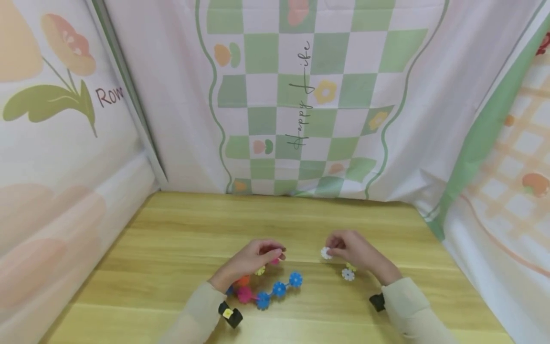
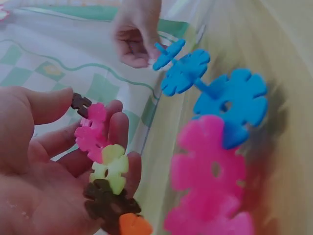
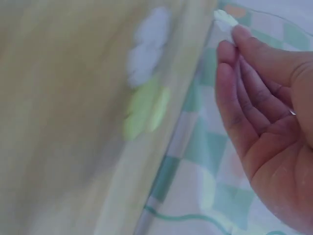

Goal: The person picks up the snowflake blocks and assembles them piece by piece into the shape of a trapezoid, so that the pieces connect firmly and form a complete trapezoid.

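Note:
My left hand (image 1: 257, 258) pinches a dark brown flower-shaped plastic disc (image 2: 80, 104) between thumb and fingers. Linked below that disc are pink (image 2: 92, 132), pale yellow (image 2: 111, 169), dark brown (image 2: 108, 204) and orange (image 2: 136, 225) discs, hanging in front of the palm. A longer run of larger-looking pink (image 2: 210, 156) and blue (image 2: 232, 100) discs curves across the table side, its blue end pointing toward the right hand. Thumb and fingertips of my right hand (image 1: 355, 249) pinch a white flower-shaped disc (image 1: 326, 253), held apart from the left hand's chain.
Below the right hand, a white disc (image 1: 348, 274) and a yellow disc (image 1: 351, 266) lie together on the wooden table (image 1: 206, 215). Printed curtains (image 1: 180, 119) enclose the table at its back and sides.

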Tool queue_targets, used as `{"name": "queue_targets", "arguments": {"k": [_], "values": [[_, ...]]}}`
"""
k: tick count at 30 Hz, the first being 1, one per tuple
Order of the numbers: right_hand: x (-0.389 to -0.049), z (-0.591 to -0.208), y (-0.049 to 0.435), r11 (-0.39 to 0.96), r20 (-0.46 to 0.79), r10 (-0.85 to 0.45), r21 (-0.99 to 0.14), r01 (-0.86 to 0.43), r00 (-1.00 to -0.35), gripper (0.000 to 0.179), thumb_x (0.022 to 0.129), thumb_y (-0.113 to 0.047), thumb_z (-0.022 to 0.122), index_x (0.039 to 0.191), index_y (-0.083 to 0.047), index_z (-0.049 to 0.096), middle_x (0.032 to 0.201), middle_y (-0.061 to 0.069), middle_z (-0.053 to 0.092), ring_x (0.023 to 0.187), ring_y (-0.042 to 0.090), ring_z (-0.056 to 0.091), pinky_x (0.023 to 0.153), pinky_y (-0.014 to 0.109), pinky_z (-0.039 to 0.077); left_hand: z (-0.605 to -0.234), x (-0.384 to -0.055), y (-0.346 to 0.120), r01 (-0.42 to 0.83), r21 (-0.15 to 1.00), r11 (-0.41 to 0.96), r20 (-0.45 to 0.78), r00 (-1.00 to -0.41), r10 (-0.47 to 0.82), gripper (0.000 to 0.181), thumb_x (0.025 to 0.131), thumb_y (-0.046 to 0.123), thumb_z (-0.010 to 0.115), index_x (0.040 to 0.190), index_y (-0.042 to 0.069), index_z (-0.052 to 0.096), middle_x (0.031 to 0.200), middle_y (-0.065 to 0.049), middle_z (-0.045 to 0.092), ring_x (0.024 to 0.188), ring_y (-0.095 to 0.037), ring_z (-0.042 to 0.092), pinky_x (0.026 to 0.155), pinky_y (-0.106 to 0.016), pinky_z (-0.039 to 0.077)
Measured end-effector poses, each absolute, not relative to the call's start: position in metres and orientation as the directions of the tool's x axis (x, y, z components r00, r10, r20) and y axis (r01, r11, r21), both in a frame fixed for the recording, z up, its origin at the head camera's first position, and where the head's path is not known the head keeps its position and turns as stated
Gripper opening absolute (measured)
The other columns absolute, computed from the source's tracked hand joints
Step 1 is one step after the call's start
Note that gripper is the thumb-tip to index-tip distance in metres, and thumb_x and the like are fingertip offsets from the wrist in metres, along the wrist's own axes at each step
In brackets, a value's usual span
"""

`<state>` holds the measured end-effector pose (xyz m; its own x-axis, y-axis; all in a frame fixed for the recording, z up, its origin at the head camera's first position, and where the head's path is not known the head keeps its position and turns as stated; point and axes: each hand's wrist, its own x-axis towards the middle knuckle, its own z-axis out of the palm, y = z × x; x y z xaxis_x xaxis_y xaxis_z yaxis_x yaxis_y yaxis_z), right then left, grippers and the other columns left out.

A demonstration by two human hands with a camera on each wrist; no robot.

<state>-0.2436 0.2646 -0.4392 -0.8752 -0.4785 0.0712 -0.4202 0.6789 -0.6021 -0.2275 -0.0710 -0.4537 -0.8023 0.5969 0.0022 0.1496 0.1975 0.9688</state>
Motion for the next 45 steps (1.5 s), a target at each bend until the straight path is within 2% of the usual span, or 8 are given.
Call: {"name": "queue_targets", "arguments": {"k": [3, 7, 11, 16, 24, 29, 36, 45], "values": [[-0.243, -0.43, 0.25, 0.64, 0.141, -0.463, -0.63, -0.44, -0.875, 0.005, 0.098, -0.016, 0.075, 0.102, -0.013, 0.073, 0.092, -0.003, 0.074, 0.083, 0.007, 0.068, 0.074, 0.024, 0.06, -0.446, -0.228, -0.076, 0.117, 0.967, 0.225, -0.041, -0.804, 0.594, 0.042, 0.111, 0.025, 0.058, 0.14, -0.004, 0.061, 0.128, -0.019, 0.073, 0.124, -0.04, 0.068, 0.105, -0.044, 0.058], [-0.238, -0.422, 0.227, 0.566, 0.213, -0.416, -0.701, -0.435, -0.884, 0.009, 0.098, -0.02, 0.077, 0.105, -0.014, 0.074, 0.095, -0.001, 0.077, 0.086, 0.01, 0.073, 0.08, 0.024, 0.062, -0.436, -0.231, -0.079, 0.125, 0.959, 0.254, -0.058, -0.792, 0.608, 0.041, 0.11, 0.026, 0.058, 0.141, -0.001, 0.062, 0.13, -0.018, 0.072, 0.125, -0.038, 0.068, 0.105, -0.047, 0.058], [-0.232, -0.417, 0.208, 0.45, 0.272, -0.357, -0.789, -0.42, -0.894, 0.014, 0.097, -0.022, 0.079, 0.106, -0.013, 0.075, 0.097, 0.003, 0.078, 0.087, 0.017, 0.076, 0.08, 0.025, 0.063, -0.429, -0.235, -0.078, 0.251, 0.928, 0.276, 0.015, -0.764, 0.645, 0.034, 0.11, 0.023, 0.059, 0.137, 0.004, 0.066, 0.13, -0.021, 0.071, 0.117, -0.035, 0.07, 0.095, -0.044, 0.061], [-0.224, -0.414, 0.196, 0.352, 0.342, -0.321, -0.822, -0.447, -0.883, 0.011, 0.097, -0.019, 0.079, 0.104, -0.012, 0.075, 0.098, 0.006, 0.078, 0.085, 0.017, 0.077, 0.078, 0.026, 0.064, -0.42, -0.235, -0.07, 0.42, 0.848, 0.323, 0.129, -0.755, 0.643, 0.032, 0.109, 0.024, 0.062, 0.136, 0.008, 0.068, 0.128, -0.014, 0.073, 0.114, -0.021, 0.069, 0.094, -0.031, 0.056], [-0.217, -0.412, 0.192, 0.336, 0.424, -0.312, -0.788, -0.516, -0.85, 0.006, 0.095, -0.012, 0.079, 0.101, -0.012, 0.076, 0.096, 0.005, 0.078, 0.085, 0.018, 0.077, 0.078, 0.027, 0.064, -0.419, -0.231, -0.061, 0.508, 0.798, 0.324, 0.231, -0.754, 0.615, 0.031, 0.107, 0.021, 0.063, 0.135, 0.006, 0.068, 0.128, -0.013, 0.075, 0.114, -0.023, 0.071, 0.094, -0.028, 0.057], [-0.215, -0.412, 0.19, 0.345, 0.468, -0.303, -0.758, -0.553, -0.831, 0.007, 0.094, -0.01, 0.08, 0.1, -0.012, 0.076, 0.095, 0.004, 0.079, 0.085, 0.008, 0.075, 0.08, 0.027, 0.064, -0.422, -0.23, -0.056, 0.526, 0.787, 0.323, 0.258, -0.756, 0.601, 0.028, 0.106, 0.018, 0.065, 0.132, 0.007, 0.07, 0.124, -0.011, 0.077, 0.111, -0.021, 0.073, 0.093, -0.028, 0.057], [-0.215, -0.412, 0.187, 0.359, 0.524, -0.309, -0.709, -0.607, -0.794, 0.007, 0.094, -0.008, 0.08, 0.098, -0.013, 0.076, 0.093, 0.002, 0.078, 0.084, 0.009, 0.075, 0.077, 0.028, 0.064, -0.423, -0.23, -0.052, 0.556, 0.766, 0.321, 0.308, -0.757, 0.577, 0.028, 0.105, 0.014, 0.066, 0.131, 0.004, 0.071, 0.121, -0.012, 0.078, 0.108, -0.021, 0.074, 0.095, -0.029, 0.058], [-0.217, -0.409, 0.179, 0.421, 0.6, -0.339, -0.592, -0.688, -0.724, 0.008, 0.093, -0.006, 0.08, 0.096, -0.013, 0.077, 0.09, 0.0, 0.079, 0.081, 0.011, 0.076, 0.074, 0.027, 0.064, -0.43, -0.23, -0.045, 0.646, 0.696, 0.313, 0.444, -0.73, 0.52, 0.023, 0.099, 0.005, 0.071, 0.121, -0.001, 0.075, 0.109, -0.014, 0.08, 0.099, -0.021, 0.077, 0.089, -0.033, 0.064]]}}
